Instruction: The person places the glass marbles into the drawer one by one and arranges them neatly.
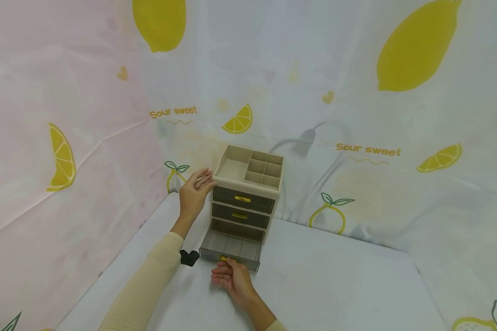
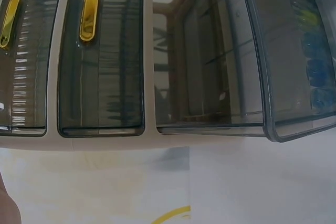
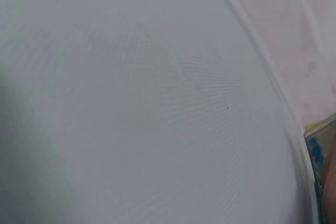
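Note:
A beige desktop organizer [image 1: 248,185] has a divided open top and three dark see-through drawers with yellow handles. Its bottom drawer [image 1: 232,243] is pulled out; the upper drawer [image 1: 221,197] and middle drawer [image 1: 223,211] are closed. At the organizer's upper left corner, my left hand [image 1: 193,195] touches the side and front edge with fingers and thumb. My right hand [image 1: 238,280] pinches the bottom drawer's yellow handle [image 1: 223,258], partly hidden by the thumb. In the left wrist view, the pulled-out drawer [image 2: 210,87] shows blue and yellow patches on its front, perhaps a reflection.
The organizer stands on a white table [image 1: 335,276], near the back cloth [image 1: 273,92] printed with lemons. A pinkish cloth wall [image 1: 66,101] rises at the left. Beside the left sleeve [image 1: 149,276] is a small black object [image 1: 189,257] of unclear kind.

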The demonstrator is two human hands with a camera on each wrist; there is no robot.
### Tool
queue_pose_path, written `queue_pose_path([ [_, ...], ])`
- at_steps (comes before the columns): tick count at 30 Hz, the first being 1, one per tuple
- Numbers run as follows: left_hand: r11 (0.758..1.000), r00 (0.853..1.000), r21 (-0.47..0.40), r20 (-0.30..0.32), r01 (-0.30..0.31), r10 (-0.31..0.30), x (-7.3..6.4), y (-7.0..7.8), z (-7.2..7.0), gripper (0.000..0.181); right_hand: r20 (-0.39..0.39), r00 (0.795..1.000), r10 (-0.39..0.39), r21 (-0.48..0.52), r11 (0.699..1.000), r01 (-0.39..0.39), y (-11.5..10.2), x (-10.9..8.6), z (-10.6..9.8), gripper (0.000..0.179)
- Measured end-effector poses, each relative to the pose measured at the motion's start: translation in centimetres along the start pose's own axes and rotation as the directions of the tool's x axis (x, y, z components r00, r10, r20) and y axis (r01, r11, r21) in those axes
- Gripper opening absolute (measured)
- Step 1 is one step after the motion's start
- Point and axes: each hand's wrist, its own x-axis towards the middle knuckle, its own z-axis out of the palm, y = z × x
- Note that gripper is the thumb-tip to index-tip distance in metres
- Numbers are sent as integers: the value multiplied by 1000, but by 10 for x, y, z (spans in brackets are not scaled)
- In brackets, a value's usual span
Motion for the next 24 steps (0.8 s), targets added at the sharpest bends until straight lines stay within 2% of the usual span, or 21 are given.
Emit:
queue_pose_path([
  [6, 1000, 1000, 6, -17, 1, -1, 0, 0, 1, 48, -13, 1000, -7, 39, 999, 7, 0, 2, 2, 33],
  [13, 1000, 1000, -12, -5, 26, -26, -2, 2, 0, 50, -24, 999, -26, 80, 996, 27, 1, 5, 4, 29],
  [21, 1000, 1000, -20, 23, 12, -12, -5, 25, 2, 47, -50, 997, -61, 84, 994, 65, -1, 17, 8, 28],
  [24, 1000, 1000, -11, 21, 7, -6, -4, 29, 2, 47, -45, 996, -76, 81, 993, 80, -2, 21, 9, 28],
])
